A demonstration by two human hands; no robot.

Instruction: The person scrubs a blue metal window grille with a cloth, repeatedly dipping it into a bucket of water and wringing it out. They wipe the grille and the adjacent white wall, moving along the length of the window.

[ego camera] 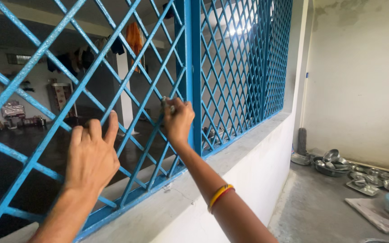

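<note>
Head view, right hand (178, 120) gripping blue grille (230, 67), left hand (92, 155) touching it

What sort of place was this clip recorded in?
Probably a home's back verandah or wash area: a blue lattice grille on a white sill, steel plates and bowls on the concrete floor, and clothes hanging in the dim room behind.
</note>
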